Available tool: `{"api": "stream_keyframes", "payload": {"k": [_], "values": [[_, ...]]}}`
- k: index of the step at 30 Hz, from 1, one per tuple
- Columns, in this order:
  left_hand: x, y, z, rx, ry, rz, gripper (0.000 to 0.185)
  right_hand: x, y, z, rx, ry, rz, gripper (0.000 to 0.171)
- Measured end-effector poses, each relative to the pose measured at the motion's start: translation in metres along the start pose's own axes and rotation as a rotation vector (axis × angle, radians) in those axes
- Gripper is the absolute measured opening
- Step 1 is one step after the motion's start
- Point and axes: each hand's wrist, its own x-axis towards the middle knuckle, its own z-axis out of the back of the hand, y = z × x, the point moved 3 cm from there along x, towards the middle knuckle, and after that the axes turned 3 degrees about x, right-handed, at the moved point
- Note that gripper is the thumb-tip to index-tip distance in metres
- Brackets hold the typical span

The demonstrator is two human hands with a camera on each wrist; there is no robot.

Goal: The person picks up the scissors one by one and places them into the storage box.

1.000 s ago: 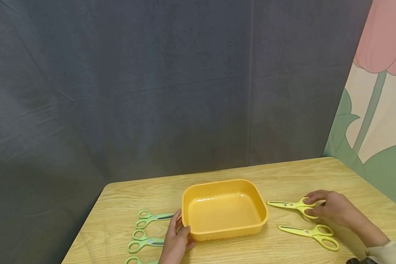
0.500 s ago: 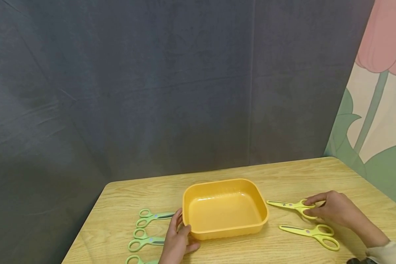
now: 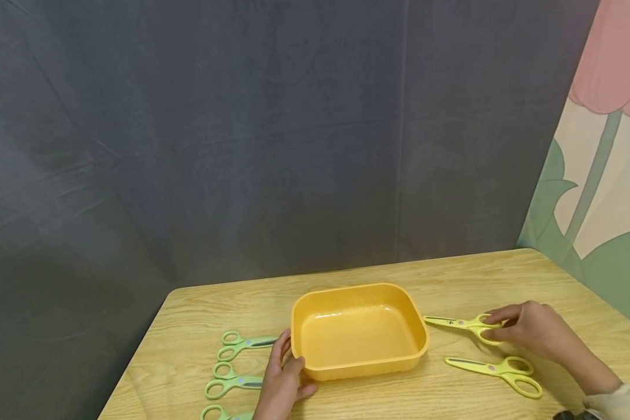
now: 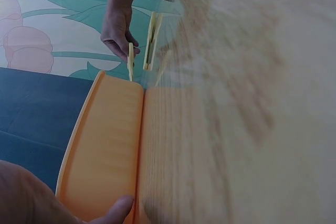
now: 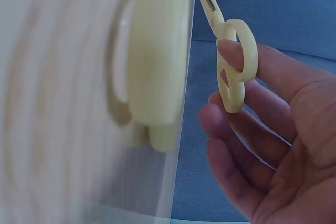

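Note:
My left hand (image 3: 280,382) holds the yellow-orange plastic tray (image 3: 359,371) at its front left corner; in the left wrist view the thumb (image 4: 118,211) presses its outer wall. Inside, the tray shows a bare floor. To its right, my right hand (image 3: 535,329) holds yellow scissors (image 3: 464,324) by the handle loops. The thumb passes through one loop (image 5: 251,51) in the right wrist view, with fingers at the other. These scissors' blades point left at the tray's right wall, handles raised off the table.
A second pair of yellow scissors (image 3: 496,368) lies in front of my right hand. Left of the tray lie three pairs of green scissors, the nearest pair (image 3: 220,414) cut off by the frame. A dark cloth (image 3: 294,146) hangs behind the wooden table (image 3: 231,303).
The held yellow scissors have shifted slightly left and up, their tip nearer the tray. My left thumb has spread a little along the tray's front. The other scissors have stayed put.

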Motion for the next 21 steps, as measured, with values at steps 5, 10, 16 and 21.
{"api": "stream_keyframes", "payload": {"k": [5,10,16,21], "values": [[0.0,-0.001,0.0,-0.004,-0.012,0.005,0.066,-0.001,0.003,0.0,0.006,0.004,0.005,0.029],[0.0,-0.002,0.0,-0.018,-0.033,0.016,0.066,-0.002,0.009,0.003,0.009,-0.006,0.021,0.028],[0.0,-0.002,0.0,-0.047,-0.039,0.027,0.065,-0.004,0.018,0.009,0.027,-0.023,0.02,0.027],[0.001,-0.001,0.002,-0.063,-0.025,0.035,0.063,-0.006,0.024,0.014,0.024,-0.05,0.032,0.026]]}}
